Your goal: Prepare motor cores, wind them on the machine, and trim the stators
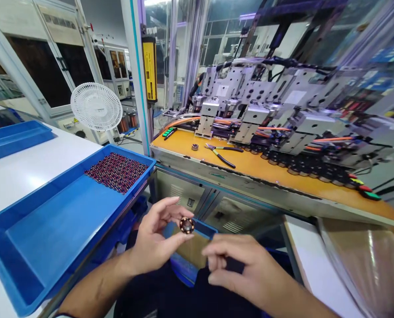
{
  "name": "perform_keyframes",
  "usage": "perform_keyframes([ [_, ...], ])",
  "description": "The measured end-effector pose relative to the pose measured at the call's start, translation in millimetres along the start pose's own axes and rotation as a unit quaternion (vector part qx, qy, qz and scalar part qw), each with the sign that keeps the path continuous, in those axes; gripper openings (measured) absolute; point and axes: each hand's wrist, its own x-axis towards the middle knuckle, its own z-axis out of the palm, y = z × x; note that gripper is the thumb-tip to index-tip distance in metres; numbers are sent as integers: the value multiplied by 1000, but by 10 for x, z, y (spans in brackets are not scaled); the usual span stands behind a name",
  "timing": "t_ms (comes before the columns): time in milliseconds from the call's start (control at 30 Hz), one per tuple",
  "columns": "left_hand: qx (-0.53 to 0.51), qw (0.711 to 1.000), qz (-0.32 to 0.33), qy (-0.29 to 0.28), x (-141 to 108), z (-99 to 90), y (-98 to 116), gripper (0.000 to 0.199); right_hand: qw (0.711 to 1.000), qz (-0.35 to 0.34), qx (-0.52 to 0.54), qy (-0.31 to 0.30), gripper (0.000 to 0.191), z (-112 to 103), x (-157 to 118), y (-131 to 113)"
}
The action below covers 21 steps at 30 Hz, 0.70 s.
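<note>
My left hand point(157, 240) pinches a small round wound coil part point(186, 225) between thumb and fingertips, held up in front of me. My right hand point(239, 265) hovers just right of it and lower, fingers curled inward; I cannot tell whether anything small is in them. To the left, a large blue tray point(44, 238) carries several similar dark red coil parts point(117, 171) packed together at its far end.
Ahead stands a winding machine point(266, 110) over an orange work surface point(249, 165) with pliers point(221, 154), a loose ring part point(194, 146) and a marker. A white fan point(96, 107) stands at the back left. A small blue bin point(197, 251) sits below my hands.
</note>
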Motion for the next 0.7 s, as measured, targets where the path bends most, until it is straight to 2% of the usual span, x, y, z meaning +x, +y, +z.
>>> perform_keyframes([
  [100,13,999,28,-20,-62,38,-9,78,983,67,134,107,27,50,106,25],
  [233,14,998,52,-42,-102,66,-39,78,955,97,251,125,29,214,179,72],
  [433,-52,998,-17,-27,-137,40,-78,69,901,106,380,181,34,502,4,236],
  [700,-55,994,-10,-97,-155,54,-77,67,933,111,297,170,29,358,39,97],
])
